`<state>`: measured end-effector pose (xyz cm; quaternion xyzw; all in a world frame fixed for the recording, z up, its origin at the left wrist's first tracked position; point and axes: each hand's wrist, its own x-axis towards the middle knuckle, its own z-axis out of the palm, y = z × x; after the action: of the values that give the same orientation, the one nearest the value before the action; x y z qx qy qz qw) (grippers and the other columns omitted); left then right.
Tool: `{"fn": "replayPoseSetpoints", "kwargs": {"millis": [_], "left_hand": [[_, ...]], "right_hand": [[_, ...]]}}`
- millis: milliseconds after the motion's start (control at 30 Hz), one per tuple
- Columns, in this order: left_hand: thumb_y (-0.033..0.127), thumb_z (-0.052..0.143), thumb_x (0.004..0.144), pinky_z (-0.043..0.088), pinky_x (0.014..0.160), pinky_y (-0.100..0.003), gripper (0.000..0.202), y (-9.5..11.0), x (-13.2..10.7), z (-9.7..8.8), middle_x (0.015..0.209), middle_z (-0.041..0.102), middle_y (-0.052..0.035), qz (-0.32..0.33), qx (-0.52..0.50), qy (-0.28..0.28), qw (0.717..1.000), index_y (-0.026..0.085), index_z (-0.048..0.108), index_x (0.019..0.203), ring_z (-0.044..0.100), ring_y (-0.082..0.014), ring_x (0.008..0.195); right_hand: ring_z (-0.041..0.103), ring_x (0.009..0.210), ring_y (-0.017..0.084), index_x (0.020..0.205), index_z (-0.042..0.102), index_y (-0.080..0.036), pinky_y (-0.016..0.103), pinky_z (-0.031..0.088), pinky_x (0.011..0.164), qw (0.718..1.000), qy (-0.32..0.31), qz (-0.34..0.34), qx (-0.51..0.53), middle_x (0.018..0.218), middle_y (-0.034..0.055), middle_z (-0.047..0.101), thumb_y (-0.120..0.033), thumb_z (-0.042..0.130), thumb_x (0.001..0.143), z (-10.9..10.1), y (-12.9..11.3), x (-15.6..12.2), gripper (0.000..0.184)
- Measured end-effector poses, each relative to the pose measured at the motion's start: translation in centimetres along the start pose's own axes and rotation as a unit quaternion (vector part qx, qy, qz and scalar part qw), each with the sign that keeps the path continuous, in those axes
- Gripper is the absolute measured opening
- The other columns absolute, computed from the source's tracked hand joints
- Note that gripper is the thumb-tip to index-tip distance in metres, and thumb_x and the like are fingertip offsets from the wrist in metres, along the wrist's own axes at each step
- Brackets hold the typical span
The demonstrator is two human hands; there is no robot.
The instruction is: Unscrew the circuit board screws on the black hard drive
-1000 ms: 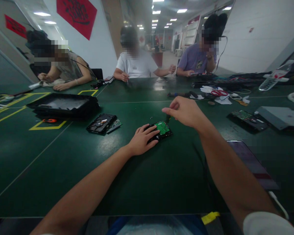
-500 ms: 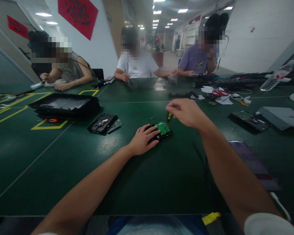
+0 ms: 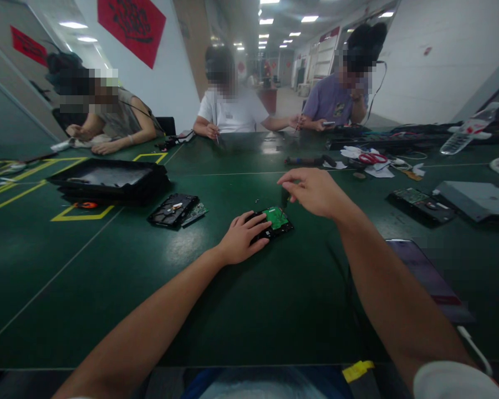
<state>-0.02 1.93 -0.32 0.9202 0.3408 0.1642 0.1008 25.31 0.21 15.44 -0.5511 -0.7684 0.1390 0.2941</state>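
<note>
A hard drive [image 3: 283, 228] with a green circuit board [image 3: 276, 216] facing up lies on the table. My left hand [image 3: 243, 239] rests flat across its left part, fingers spread and covering that side. Above the right side, my right hand [image 3: 311, 191] is closed around the handle of a small screwdriver [image 3: 284, 198]. The screwdriver points down, its thin shaft at the board; exact tip contact is too small to tell. Tiny screws [image 3: 256, 201] lie just behind the drive. Left of it sits another hard drive [image 3: 172, 210], with a loose circuit board [image 3: 195, 214] beside it.
Stacked black trays [image 3: 110, 180] stand at the left. To the right are a third hard drive [image 3: 419, 205], a grey metal box [image 3: 480, 198] and a phone [image 3: 424, 277] with a cable. Red scissors [image 3: 373, 158] and a bottle [image 3: 469, 130] lie farther back. Three people sit opposite.
The screwdriver handle appears turned, its yellow part now showing dark. My right fingers have shifted slightly; my left hand holds its place on the drive.
</note>
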Motion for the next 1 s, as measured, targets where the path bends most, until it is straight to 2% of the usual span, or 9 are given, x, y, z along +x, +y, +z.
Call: {"fn": "replayPoseSetpoints", "kwargs": {"millis": [100, 233, 400, 500, 633, 833, 1000], "left_hand": [[0.053, 0.058, 0.107, 0.03, 0.127, -0.067, 0.058, -0.02, 0.0, 0.03, 0.173, 0.043, -0.0022, 0.0, 0.001, 0.001, 1.0, 0.035, 0.051, 0.162, 0.029, -0.0417, 0.161], [0.053, 0.057, 0.107, 0.031, 0.127, -0.067, 0.059, -0.07, -0.03, 0.01, 0.173, 0.043, -0.003, 0.001, -0.002, 0.0, 1.0, 0.035, 0.05, 0.163, 0.029, -0.0416, 0.161], [0.053, 0.056, 0.108, 0.03, 0.127, -0.067, 0.057, -0.28, -0.13, 0.16, 0.174, 0.042, -0.0026, 0.002, 0.0, -0.001, 1.0, 0.035, 0.051, 0.162, 0.028, -0.0416, 0.161], [0.053, 0.056, 0.108, 0.03, 0.127, -0.067, 0.058, -0.3, -0.14, 0.2, 0.174, 0.043, -0.0028, 0.001, 0.0, 0.0, 1.0, 0.034, 0.051, 0.162, 0.028, -0.0419, 0.161], [0.053, 0.056, 0.108, 0.03, 0.128, -0.066, 0.058, -0.14, -0.08, 0.13, 0.173, 0.043, -0.0028, 0.003, 0.0, 0.003, 1.0, 0.035, 0.051, 0.163, 0.029, -0.0413, 0.161], [0.053, 0.057, 0.108, 0.03, 0.128, -0.066, 0.058, -0.09, -0.03, 0.15, 0.173, 0.044, -0.0025, 0.0, 0.001, 0.002, 1.0, 0.035, 0.051, 0.163, 0.029, -0.0414, 0.161], [0.052, 0.059, 0.107, 0.031, 0.127, -0.066, 0.059, -0.1, -0.04, 0.11, 0.173, 0.044, -0.003, 0.004, -0.002, 0.007, 1.0, 0.035, 0.051, 0.162, 0.03, -0.0418, 0.161]], "right_hand": [[0.074, 0.071, 0.019, 0.111, 0.081, -0.021, 0.033, 0.052, 0.076, 1.0, -0.003, 0.0, -0.005, 0.091, 0.0045, 0.081, -0.024, 0.06, 0.102, -0.08, 0.0, 0.02, 0.023], [0.074, 0.074, 0.021, 0.1, 0.078, -0.02, 0.035, 0.054, 0.075, 0.999, 0.031, 0.007, -0.019, 0.102, 0.0084, 0.082, -0.032, 0.07, 0.098, -0.07, 0.13, -0.02, 0.015], [0.075, 0.075, 0.022, 0.091, 0.074, -0.019, 0.035, 0.055, 0.075, 0.999, 0.039, 0.023, -0.015, 0.1, 0.0099, 0.083, -0.039, 0.077, 0.094, -0.08, -0.02, -0.16, 0.02], [0.075, 0.07, 0.019, 0.102, 0.077, -0.019, 0.034, 0.055, 0.076, 0.999, 0.024, 0.016, -0.014, 0.101, 0.0082, 0.083, -0.029, 0.068, 0.098, 0.04, -0.02, -0.08, 0.013], [0.077, 0.077, 0.02, 0.118, 0.077, -0.018, 0.032, 0.056, 0.076, 1.0, 0.0, 0.014, 0.015, 0.095, 0.0074, 0.082, -0.022, 0.06, 0.101, 0.49, 0.38, 0.26, 0.025], [0.076, 0.079, 0.021, 0.107, 0.078, -0.02, 0.034, 0.055, 0.079, 1.0, 0.02, -0.005, -0.003, 0.101, 0.0078, 0.083, -0.028, 0.062, 0.102, 0.56, 0.53, 0.24, 0.019], [0.075, 0.077, 0.023, 0.096, 0.075, -0.018, 0.036, 0.055, 0.077, 0.998, 0.053, 0.03, -0.034, 0.1, 0.0105, 0.082, -0.038, 0.075, 0.096, 0.27, 0.3, 0.11, 0.021]]}}
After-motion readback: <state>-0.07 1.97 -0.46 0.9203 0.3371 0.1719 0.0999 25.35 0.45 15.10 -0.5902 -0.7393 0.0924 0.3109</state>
